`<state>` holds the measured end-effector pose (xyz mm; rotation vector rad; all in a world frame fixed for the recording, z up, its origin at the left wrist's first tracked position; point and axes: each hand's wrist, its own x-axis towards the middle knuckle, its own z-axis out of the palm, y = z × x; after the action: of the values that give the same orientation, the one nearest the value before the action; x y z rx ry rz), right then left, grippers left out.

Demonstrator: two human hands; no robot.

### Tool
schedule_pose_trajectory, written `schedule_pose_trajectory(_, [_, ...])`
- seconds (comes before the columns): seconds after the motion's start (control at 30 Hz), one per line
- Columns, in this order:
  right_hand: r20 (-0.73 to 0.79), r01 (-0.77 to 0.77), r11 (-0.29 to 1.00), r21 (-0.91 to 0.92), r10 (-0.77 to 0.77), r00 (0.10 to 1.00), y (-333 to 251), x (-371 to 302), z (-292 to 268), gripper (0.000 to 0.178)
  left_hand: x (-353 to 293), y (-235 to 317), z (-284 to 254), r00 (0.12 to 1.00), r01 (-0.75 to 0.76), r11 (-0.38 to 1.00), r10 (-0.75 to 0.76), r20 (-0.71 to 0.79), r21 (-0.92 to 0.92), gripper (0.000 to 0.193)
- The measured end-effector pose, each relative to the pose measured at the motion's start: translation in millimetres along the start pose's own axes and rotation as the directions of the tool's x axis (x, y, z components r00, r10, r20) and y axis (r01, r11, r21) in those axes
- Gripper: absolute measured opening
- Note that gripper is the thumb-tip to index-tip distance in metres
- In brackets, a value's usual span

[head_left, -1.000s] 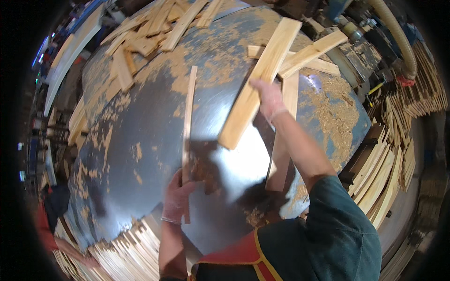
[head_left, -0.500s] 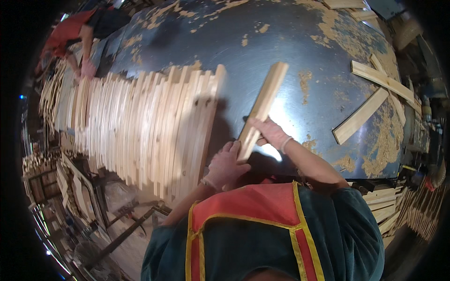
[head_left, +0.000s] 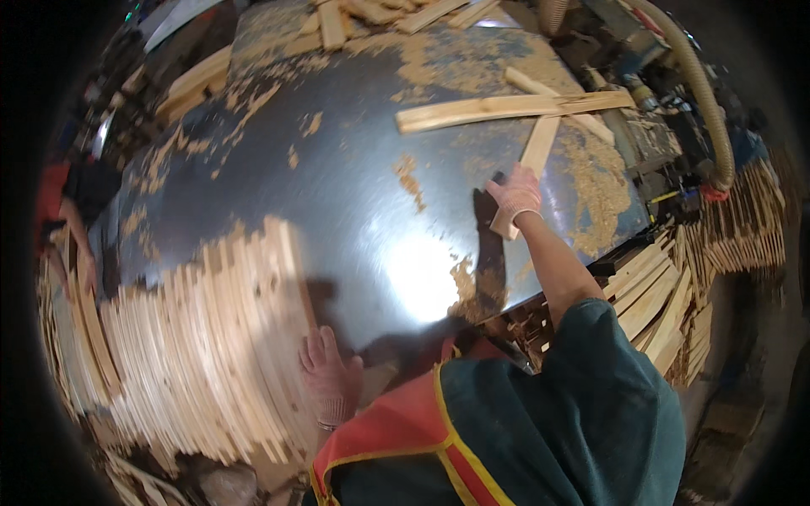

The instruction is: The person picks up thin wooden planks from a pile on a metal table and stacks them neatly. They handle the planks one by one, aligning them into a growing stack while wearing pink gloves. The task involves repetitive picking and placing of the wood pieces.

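My right hand [head_left: 516, 196], in a pale knitted glove, reaches out over the metal table and grips a short wooden slat [head_left: 540, 145]. One end of this slat sticks out below the palm; its far end lies by the crossed slats [head_left: 472, 110]. At the near edge of the table, my gloved left hand [head_left: 330, 375] holds nothing and has its fingers spread. It rests against the right end of a long row of wooden slats [head_left: 211, 337] packed side by side.
Sawdust patches [head_left: 595, 198] litter the metal tabletop [head_left: 354, 169]. Offcuts [head_left: 430, 15] lie at its far edge. A ribbed hose [head_left: 704, 110] hangs at the far right, above stacked slats [head_left: 658, 287]. A co-worker's arm [head_left: 76, 232] reaches in at the left.
The slat between my hands has left them and now stands at the right end of the row. My right hand has moved right onto another slat; my left has opened. The view has swung right.
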<state>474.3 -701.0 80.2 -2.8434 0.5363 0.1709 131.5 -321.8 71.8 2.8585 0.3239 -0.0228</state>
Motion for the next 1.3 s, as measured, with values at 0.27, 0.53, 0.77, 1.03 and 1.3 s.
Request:
schedule_pose_trajectory(0.27, [0.297,-0.012,0.989,0.149,-0.033,0.954,-5,-44,11,0.075,132,101,45,0.903,-0.429,0.9,0.428,-0.024,-0.076,0.089])
schedule_pose_trajectory(0.53, [0.038,0.641,0.741,-0.199,-0.648,0.761,-40,166,-35,0.088,210,160,73,0.91,-0.334,0.943,0.324,0.258,-0.004,0.104])
schedule_pose_trajectory(0.77, [0.375,0.759,0.589,-0.279,-0.661,0.65,-101,261,-20,0.089,227,162,78,0.922,-0.198,0.98,0.184,0.34,0.007,0.093])
schedule_pose_trajectory(1.03, [0.67,0.046,0.716,0.697,-0.672,0.316,-43,126,5,0.085,175,101,27,0.84,0.542,0.289,-0.159,0.519,-0.789,0.068])
schedule_pose_trajectory(1.3, [0.508,0.554,0.4,0.73,-0.86,-0.048,-64,-159,79,0.088,111,58,56,0.824,0.563,-0.017,-0.069,0.562,-0.826,0.075])
